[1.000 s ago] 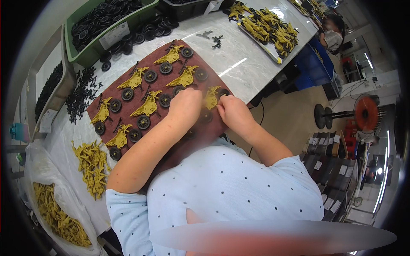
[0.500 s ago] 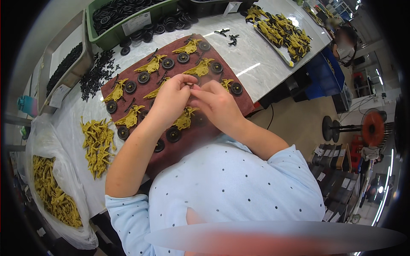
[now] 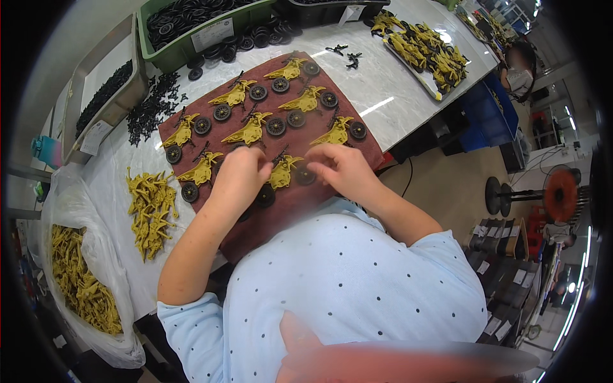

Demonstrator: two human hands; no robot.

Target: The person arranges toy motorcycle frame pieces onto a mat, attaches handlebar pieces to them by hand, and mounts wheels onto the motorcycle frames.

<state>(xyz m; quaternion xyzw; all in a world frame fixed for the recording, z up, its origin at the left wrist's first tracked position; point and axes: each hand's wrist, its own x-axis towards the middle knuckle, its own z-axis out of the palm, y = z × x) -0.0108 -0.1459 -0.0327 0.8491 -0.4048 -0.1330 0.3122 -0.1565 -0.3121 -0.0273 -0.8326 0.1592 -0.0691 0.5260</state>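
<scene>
Grip: left hand (image 3: 239,173) and right hand (image 3: 341,167) both pinch one yellow part (image 3: 283,171) between them, fingers curled on it, black wheel (image 3: 305,176) just beside the right fingertips. Part sits at the near edge of the brown mat (image 3: 357,143) on the counter (image 3: 396,89). More yellow parts with wheels lie in rows across the mat. Loose yellow pile (image 3: 150,207) left of the mat; green bin (image 3: 204,32) of wheels at the far edge.

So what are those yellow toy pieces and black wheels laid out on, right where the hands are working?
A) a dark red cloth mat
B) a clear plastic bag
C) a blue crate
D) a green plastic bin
A: the yellow pieces and black wheels lie in rows on a dark red cloth mat on the pale table, with both hands over its near edge.
</scene>
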